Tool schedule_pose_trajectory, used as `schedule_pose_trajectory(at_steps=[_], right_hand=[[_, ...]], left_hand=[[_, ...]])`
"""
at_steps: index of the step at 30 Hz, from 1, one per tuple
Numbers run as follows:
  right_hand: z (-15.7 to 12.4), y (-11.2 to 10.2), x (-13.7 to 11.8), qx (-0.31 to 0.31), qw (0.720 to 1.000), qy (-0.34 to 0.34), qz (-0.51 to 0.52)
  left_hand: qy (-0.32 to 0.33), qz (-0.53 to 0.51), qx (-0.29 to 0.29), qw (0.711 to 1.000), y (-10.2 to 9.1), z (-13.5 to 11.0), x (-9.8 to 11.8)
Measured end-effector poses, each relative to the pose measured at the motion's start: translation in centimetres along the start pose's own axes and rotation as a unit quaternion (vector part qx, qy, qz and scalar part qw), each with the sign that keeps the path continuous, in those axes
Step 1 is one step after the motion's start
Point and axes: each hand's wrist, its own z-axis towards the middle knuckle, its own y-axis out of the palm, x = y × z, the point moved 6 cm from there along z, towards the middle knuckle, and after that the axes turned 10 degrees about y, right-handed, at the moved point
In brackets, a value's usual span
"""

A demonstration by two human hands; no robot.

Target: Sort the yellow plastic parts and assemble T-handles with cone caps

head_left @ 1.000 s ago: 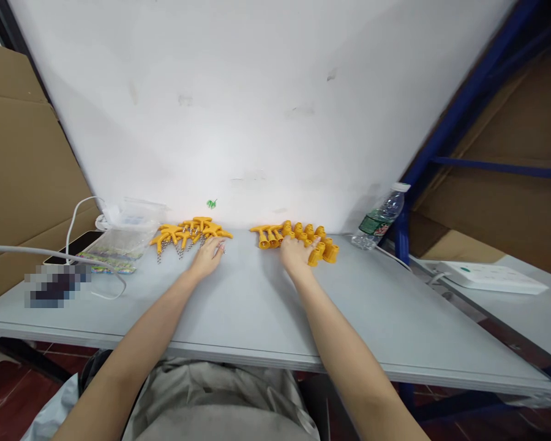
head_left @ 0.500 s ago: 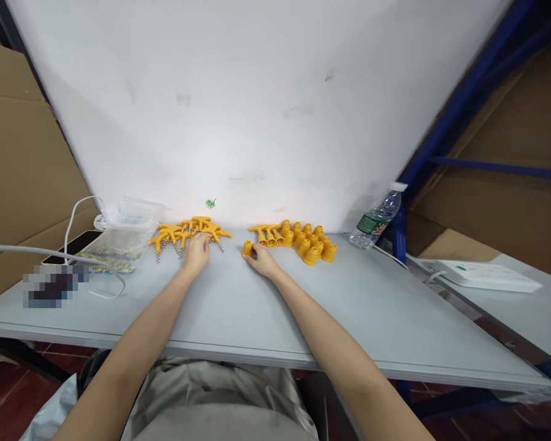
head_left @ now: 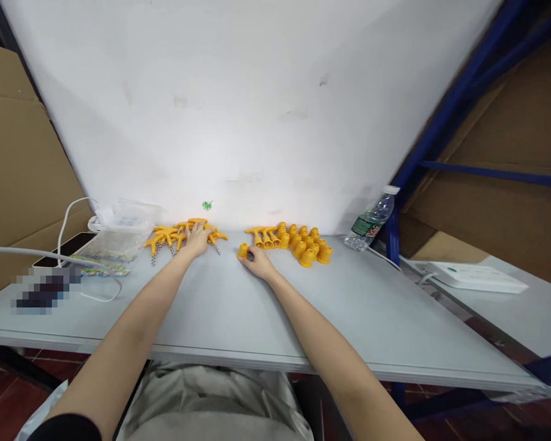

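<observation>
My left hand (head_left: 197, 239) reaches over a heap of yellow T-handled corkscrews (head_left: 164, 234), its fingers spread on the handles at the heap's right side. Their metal spirals point down and toward me on the table. My right hand (head_left: 258, 263) pinches a small yellow bell-shaped cap (head_left: 243, 250) standing on the tabletop. Just behind that hand lie several corkscrews fitted with caps (head_left: 267, 239) in a row. To their right, many loose yellow caps (head_left: 307, 257) stand in rows with their wide ends down.
A plastic water bottle (head_left: 371, 220) leans against the wall at right, near a white power strip (head_left: 475, 277) on the adjoining surface. At left are clear plastic bags (head_left: 119, 242), a phone (head_left: 71, 248) and a white cable (head_left: 114, 294). Cardboard (head_left: 22, 165) flanks the table.
My left hand has moved farther into the corkscrew heap and its fingers have spread. My right hand stays at the cap. The whole view has shifted slightly.
</observation>
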Motion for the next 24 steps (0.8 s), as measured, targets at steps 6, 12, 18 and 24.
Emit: schedule_pose_trajectory(at_steps=[6,12,18,24], right_hand=[[-0.5,-0.4,-0.2,0.008,0.999,0.035,0.031],[-0.4,-0.8,-0.4,0.032,0.996,0.029,0.079],[-0.1,-0.8,0.1,0.047,0.993,0.038,0.103],[-0.1,-0.9,0.1,0.058,0.992,0.050,0.099]], left_hand=[[-0.014,0.044,-0.028,0.999,0.8,0.9,-0.2],[-0.011,0.038,0.044,0.998,-1.1,0.6,-0.5],[-0.054,-0.050,0.145,0.987,-2.9,-1.6,-0.9],[-0.089,-0.064,0.179,0.978,-2.6,-4.4,-0.5]])
